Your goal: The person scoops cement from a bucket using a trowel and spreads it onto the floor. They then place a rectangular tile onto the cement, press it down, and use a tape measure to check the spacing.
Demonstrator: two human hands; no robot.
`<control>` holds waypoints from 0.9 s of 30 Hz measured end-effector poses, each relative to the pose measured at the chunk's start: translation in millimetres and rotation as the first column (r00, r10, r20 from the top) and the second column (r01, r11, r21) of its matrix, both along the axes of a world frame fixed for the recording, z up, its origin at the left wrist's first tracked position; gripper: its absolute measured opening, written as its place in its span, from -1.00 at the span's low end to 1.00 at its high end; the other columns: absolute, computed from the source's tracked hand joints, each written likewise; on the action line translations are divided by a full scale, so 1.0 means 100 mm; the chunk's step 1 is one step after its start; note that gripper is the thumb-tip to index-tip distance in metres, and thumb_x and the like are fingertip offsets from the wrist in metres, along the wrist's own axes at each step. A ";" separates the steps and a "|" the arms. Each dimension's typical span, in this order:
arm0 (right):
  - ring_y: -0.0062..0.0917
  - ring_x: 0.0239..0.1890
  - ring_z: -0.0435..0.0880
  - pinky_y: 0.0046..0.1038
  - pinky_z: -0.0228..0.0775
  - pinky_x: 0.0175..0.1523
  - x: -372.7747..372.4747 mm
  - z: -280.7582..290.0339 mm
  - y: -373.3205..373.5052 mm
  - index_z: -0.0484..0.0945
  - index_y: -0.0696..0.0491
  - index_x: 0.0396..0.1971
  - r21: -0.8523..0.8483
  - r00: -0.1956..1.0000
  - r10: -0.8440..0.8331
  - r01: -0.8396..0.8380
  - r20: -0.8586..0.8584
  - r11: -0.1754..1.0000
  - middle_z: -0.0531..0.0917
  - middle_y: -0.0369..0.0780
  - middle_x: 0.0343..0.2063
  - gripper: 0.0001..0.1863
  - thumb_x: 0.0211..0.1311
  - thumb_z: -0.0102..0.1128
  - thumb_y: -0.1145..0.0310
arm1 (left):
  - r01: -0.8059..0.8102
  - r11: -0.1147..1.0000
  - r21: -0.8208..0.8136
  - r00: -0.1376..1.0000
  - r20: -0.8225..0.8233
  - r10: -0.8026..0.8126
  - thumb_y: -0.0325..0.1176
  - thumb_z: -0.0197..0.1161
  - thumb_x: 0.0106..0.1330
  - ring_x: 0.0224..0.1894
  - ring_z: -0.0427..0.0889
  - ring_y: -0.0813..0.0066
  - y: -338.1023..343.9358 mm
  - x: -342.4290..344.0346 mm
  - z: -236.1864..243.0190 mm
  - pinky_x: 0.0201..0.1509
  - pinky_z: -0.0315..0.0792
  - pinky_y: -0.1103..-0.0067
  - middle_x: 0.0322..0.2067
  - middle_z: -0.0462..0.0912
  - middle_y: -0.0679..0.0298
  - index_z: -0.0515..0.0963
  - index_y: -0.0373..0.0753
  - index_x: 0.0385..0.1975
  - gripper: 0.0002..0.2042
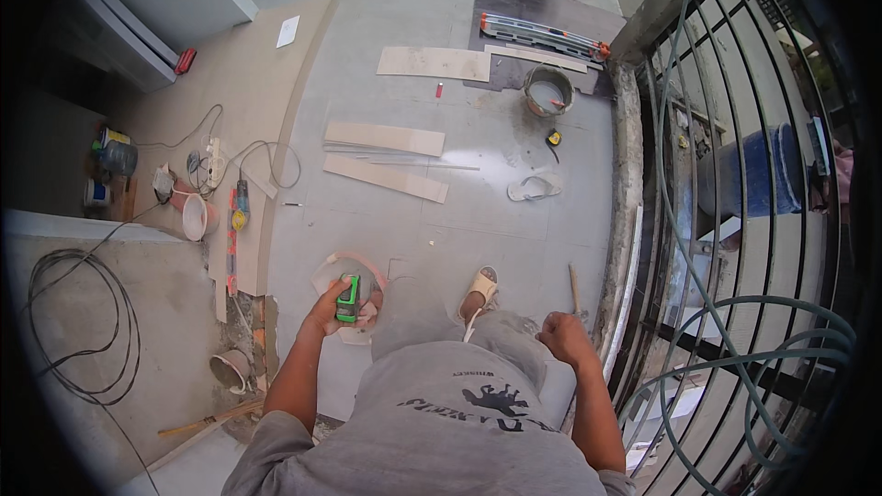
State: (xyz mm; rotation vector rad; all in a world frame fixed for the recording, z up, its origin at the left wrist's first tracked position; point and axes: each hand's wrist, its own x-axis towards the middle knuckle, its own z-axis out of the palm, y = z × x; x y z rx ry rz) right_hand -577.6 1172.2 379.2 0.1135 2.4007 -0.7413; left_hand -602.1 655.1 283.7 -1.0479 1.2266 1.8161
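Note:
My left hand (pixel 323 314) is wrapped round a green-and-black boxy handheld device (pixel 348 298), whose exact kind I cannot make out. Below it on the floor lies a round pinkish dish (pixel 370 268), partly covered by the hand and device. My right hand (pixel 567 338) hangs by my right thigh with its fingers curled in, and nothing shows in it. Nearest to that hand is a thin wooden handle (pixel 574 288) on the floor. Farther ahead lie several cut tile strips (pixel 384 139) and a yellow-and-black tape measure (pixel 553 139).
A mortar bucket (pixel 548 90) and a tile cutter (pixel 544 33) stand ahead right. A lone flip-flop (pixel 535 186) lies on the tiles. Along the right runs a black metal railing (pixel 726 248) with a looped hose (pixel 788 303). Cables (pixel 78 317), a grinder (pixel 241 205) and a pinkish bucket (pixel 199 217) are at left.

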 end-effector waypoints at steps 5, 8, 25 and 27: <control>-0.03 -0.21 0.69 -0.15 0.52 -0.04 -1.09 0.04 0.23 0.67 0.17 -0.35 0.123 1.000 0.025 -0.025 0.009 0.992 0.71 0.04 -0.38 -0.71 0.20 0.27 0.21 | -0.130 0.991 0.037 0.991 0.049 0.128 0.21 0.28 0.25 -0.22 0.66 0.17 0.10 -0.30 0.00 -0.10 0.60 0.07 -0.20 0.60 0.18 0.44 -0.03 0.01 -0.48; -0.06 -0.26 0.70 -0.18 0.53 -0.07 -1.63 -0.31 0.32 0.67 0.21 -0.36 0.031 0.999 0.039 -0.038 -0.013 0.999 0.71 0.05 -0.40 -0.67 0.20 0.27 0.18 | -0.063 0.998 -0.015 0.991 0.120 0.065 0.23 0.27 0.24 -0.23 0.66 0.17 0.08 -0.44 -0.28 -0.09 0.58 0.07 -0.21 0.61 0.18 0.47 -0.02 0.02 -0.47; -0.33 -0.51 0.71 -0.24 0.65 -0.37 -3.10 -1.34 0.95 0.57 0.23 -0.37 0.057 0.565 -0.574 0.682 0.593 0.729 0.66 -0.11 -0.49 -0.84 0.21 0.28 0.42 | 0.166 0.964 -0.208 0.954 0.283 -0.103 0.18 0.29 0.23 -0.36 0.61 0.42 0.01 -2.75 -0.77 -0.25 0.53 0.44 -0.37 0.62 0.26 0.59 -0.22 -0.20 -0.49; -0.31 -0.52 0.70 -0.24 0.66 -0.37 -3.54 -1.33 0.99 0.56 0.23 -0.35 0.099 0.575 -0.573 0.650 0.584 0.753 0.64 -0.12 -0.51 -0.86 0.15 0.31 0.49 | 0.168 0.955 -0.245 0.952 0.290 -0.093 0.20 0.29 0.22 -0.41 0.59 0.44 0.07 -3.15 -0.91 -0.28 0.51 0.45 -0.38 0.61 0.27 0.59 -0.21 -0.18 -0.47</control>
